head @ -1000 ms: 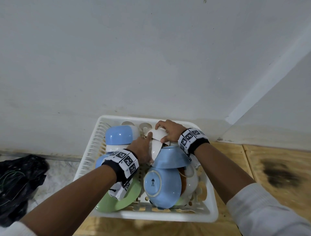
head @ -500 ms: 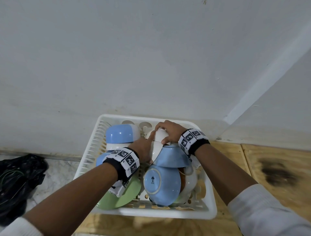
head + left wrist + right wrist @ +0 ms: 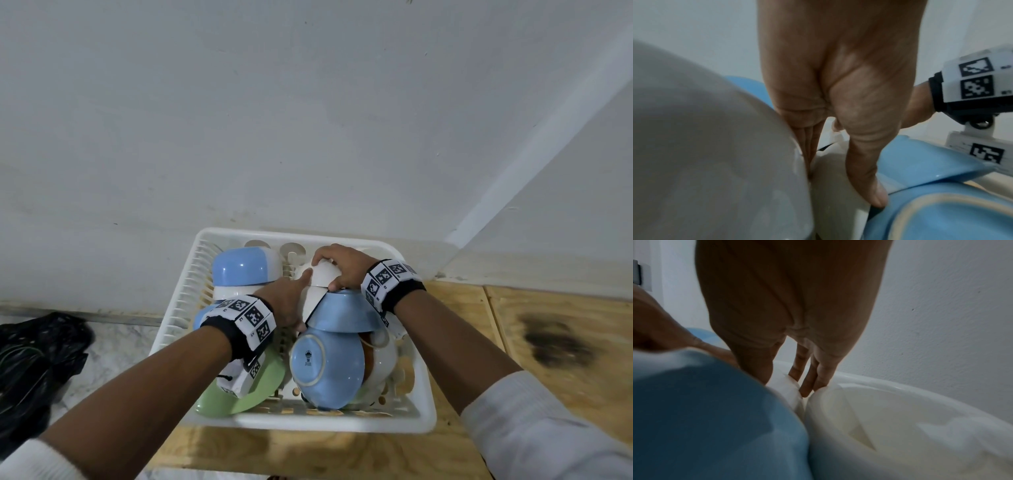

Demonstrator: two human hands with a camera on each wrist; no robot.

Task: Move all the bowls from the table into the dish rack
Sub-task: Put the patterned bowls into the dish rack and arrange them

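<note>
The white dish rack (image 3: pixel 308 423) holds several bowls. My right hand (image 3: pixel 346 267) curls over an overturned white bowl (image 3: pixel 322 275) near the rack's back; in the right wrist view its thumb and fingers (image 3: pixel 807 382) straddle that bowl (image 3: pixel 789 386). My left hand (image 3: pixel 289 303) pinches a tilted white bowl (image 3: pixel 312 301) just below it, thumb on one face (image 3: pixel 875 194), fingers behind, forefinger reaching up to the upper bowl. Against these lean an overturned blue bowl (image 3: pixel 342 313) and a blue bowl on its side (image 3: pixel 329 370). A green bowl (image 3: pixel 239 394) lies under my left wrist.
A blue bowl (image 3: pixel 239 270) stacked on a white one stands at the rack's back left, and a white bowl (image 3: pixel 382 356) at the right. The rack sits on a wooden table (image 3: pixel 513 342) against a white wall. A black bag (image 3: pixel 34 359) lies to the left.
Both hands stay on the white bowls at the rack's back. The lower white bowl has tipped a little more upright under my left hand.
</note>
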